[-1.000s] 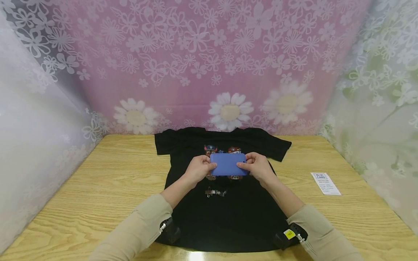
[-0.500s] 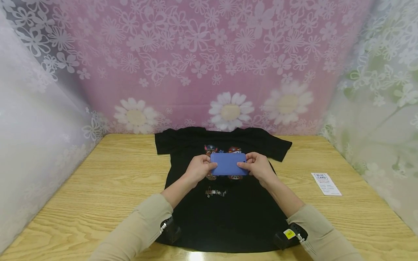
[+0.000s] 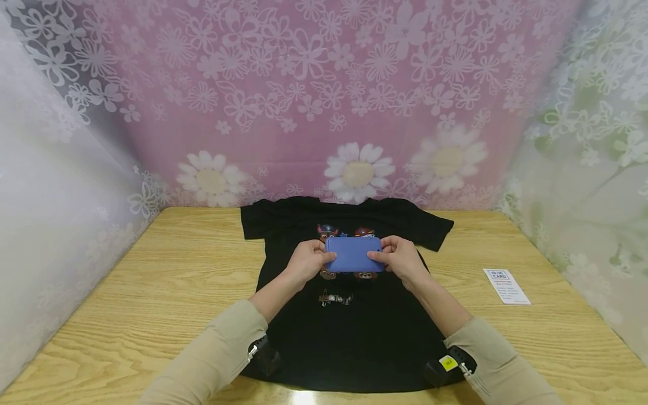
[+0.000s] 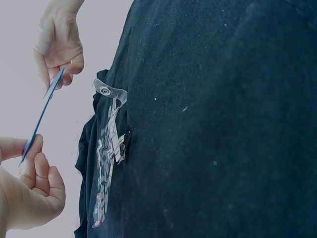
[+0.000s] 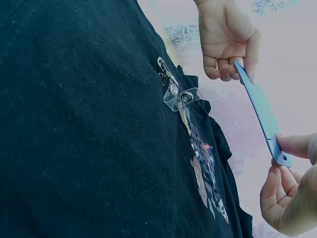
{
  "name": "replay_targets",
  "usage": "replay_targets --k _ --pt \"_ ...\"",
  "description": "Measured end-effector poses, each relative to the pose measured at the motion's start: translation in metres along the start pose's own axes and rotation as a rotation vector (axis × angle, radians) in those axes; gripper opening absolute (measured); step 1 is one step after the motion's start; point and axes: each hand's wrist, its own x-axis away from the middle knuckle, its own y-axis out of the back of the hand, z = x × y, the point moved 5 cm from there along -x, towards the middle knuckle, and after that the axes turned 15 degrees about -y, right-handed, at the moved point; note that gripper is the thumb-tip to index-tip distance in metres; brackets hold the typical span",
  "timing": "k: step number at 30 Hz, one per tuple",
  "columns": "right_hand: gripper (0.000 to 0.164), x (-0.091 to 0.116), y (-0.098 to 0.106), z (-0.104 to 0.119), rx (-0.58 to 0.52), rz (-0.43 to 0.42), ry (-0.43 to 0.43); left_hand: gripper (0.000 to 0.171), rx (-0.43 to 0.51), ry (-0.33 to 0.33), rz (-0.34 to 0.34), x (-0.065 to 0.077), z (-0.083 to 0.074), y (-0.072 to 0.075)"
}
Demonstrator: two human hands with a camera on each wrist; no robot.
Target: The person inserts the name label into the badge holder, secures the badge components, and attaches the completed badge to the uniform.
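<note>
A flat blue card holder (image 3: 353,255) is held level above the chest of a black T-shirt (image 3: 349,343). My left hand (image 3: 307,260) pinches its left end between thumb and fingers. At the opposite end my right hand (image 3: 400,259) pinches it the same way, beside a small slot that shows in the right wrist view. Seen edge-on in the left wrist view, the card holder (image 4: 43,113) is thin. On the shirt below lies a badge clip (image 3: 335,298) with a safety pin and a clear snap strap (image 5: 184,97). Part of the shirt's cartoon print is hidden behind the card holder.
A white printed card (image 3: 507,286) lies on the wooden table (image 3: 192,270) to the right of the shirt. Flowered curtains (image 3: 304,101) hang behind the table and at both sides.
</note>
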Motion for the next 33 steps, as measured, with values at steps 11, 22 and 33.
replay_targets --k 11,22,33 --pt "0.034 0.0013 0.0012 0.002 -0.029 -0.01 -0.004 0.017 -0.005 0.003 -0.003 -0.0006 -0.0024 0.002" --pt "0.036 0.0057 0.0013 0.0046 -0.005 -0.02 -0.024 0.021 0.032 0.016 -0.031 -0.0008 -0.0036 0.0034" --pt "0.033 0.0052 0.0008 0.0062 -0.008 -0.003 -0.029 0.025 -0.01 0.024 -0.046 -0.0016 -0.0002 0.0072"
